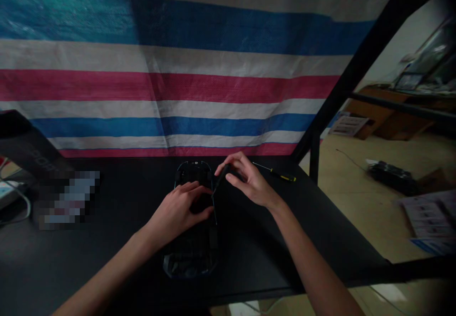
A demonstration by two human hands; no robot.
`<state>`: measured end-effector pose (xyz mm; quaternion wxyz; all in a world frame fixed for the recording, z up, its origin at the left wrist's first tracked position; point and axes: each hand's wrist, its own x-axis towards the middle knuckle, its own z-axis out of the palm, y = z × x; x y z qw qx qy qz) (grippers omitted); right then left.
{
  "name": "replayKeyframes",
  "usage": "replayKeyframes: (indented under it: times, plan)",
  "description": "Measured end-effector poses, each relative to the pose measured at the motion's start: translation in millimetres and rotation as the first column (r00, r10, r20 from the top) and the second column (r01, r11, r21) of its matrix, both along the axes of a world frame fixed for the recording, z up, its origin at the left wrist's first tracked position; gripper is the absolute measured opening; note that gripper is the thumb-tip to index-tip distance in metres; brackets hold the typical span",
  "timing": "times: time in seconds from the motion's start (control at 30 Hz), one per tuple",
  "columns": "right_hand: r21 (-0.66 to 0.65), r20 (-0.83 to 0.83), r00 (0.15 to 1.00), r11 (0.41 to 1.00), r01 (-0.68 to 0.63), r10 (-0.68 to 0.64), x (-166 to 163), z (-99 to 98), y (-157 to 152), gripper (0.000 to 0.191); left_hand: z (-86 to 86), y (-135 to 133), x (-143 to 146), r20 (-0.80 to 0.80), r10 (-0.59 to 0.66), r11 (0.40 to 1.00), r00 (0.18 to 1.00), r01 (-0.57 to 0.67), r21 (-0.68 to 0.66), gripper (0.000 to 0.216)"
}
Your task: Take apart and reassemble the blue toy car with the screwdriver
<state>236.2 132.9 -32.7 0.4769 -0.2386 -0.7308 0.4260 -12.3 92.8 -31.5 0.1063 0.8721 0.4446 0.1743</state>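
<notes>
Head view: on the black table point(263, 263), the toy car point(190, 259) is partly covered by the left hand point(185, 204), fingers apart; at the car's right edge, a black-handled screwdriver point(223, 174) is clamped in the right hand point(251, 180). By a slipping tip, left fingers could be jabbed.

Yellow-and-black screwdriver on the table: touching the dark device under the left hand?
Apart. The head view shows the screwdriver lying off to the right, with black tabletop between it and the dark device.
</notes>
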Motion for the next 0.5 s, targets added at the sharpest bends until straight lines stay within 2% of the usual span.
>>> replayKeyframes:
  times: [0.07, 0.17, 0.27, 0.37, 0.5]
  plan:
    - [-0.066, -0.045, 0.998, 0.997, 0.037, -0.040, 4, -0.2, 5, 0.025, 0.4, -1, 0, 0.008, 0.000, 1.000, 1.000, 0.000, -0.007, 0.033]
    - [-0.150, -0.117, 0.962, 0.962, 0.229, -0.247, 13, -5.7, 18, 0.032, 1.2, -2, 1, 0.016, 0.007, 1.000, 1.000, -0.007, -0.004, 0.031]
    - [-0.173, -0.005, 0.922, 0.909, 0.380, -0.387, 18, -20.2, 32, 0.036, 1.9, -4, 1, -0.006, 0.000, 1.000, 1.000, 0.000, 0.006, 0.027]
    - [-0.163, 0.146, 0.920, 0.909, 0.384, -0.363, 14, -39.2, 40, 0.035, 3.1, -5, 2, -0.022, -0.007, 1.000, 1.000, 0.007, 0.008, 0.024]
    - [-0.166, 0.239, 0.934, 0.936, 0.310, -0.266, 0, -57.1, 38, 0.031, 8.8, -2, 2, -0.049, -0.019, 1.000, 0.999, 0.018, -0.022, 0.022]
